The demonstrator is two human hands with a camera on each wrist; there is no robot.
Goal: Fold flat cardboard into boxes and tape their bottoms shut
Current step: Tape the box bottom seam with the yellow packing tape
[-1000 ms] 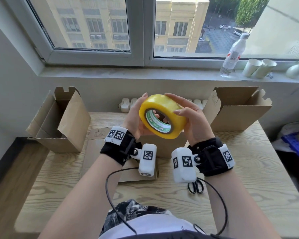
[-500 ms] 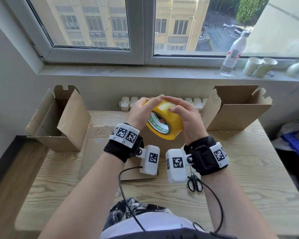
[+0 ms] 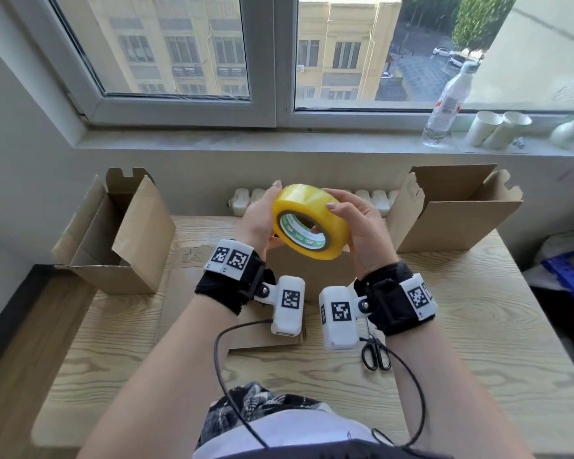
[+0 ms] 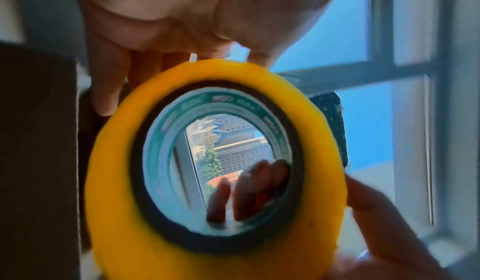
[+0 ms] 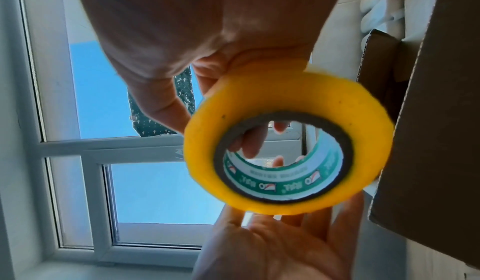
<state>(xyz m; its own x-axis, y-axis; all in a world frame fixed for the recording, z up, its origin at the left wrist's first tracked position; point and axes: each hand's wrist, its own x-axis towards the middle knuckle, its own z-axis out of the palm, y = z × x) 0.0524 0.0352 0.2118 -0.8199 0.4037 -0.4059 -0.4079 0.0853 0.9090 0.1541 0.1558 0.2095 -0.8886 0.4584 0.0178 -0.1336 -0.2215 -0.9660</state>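
Note:
Both hands hold a yellow tape roll (image 3: pixel 315 205) with a green-printed core above the table, its hole facing me. My left hand (image 3: pixel 259 223) lies against the roll's left side with its fingers straight, palm flat under the roll (image 5: pixel 285 93) in the right wrist view. My right hand (image 3: pixel 362 233) grips the right side, thumb over the outer band and fingers behind, showing through the core in the left wrist view (image 4: pixel 249 188). Flat cardboard (image 3: pixel 209 289) lies on the table below the hands. One folded box (image 3: pixel 136 240) stands at the left, another (image 3: pixel 458 213) at the right.
Black scissors (image 3: pixel 375 354) lie on the wooden table (image 3: pixel 494 342) below my right wrist. A water bottle (image 3: pixel 448 104), paper cups (image 3: pixel 497 129) and a small white vase (image 3: pixel 567 134) stand on the windowsill. A radiator (image 3: pixel 246 198) sits behind the table. Blue crate (image 3: pixel 567 276) at far right.
The roll has been turned between the hands. My left hand, earlier curled over the roll's top, now lies straight along its left side. The right hand keeps its grip.

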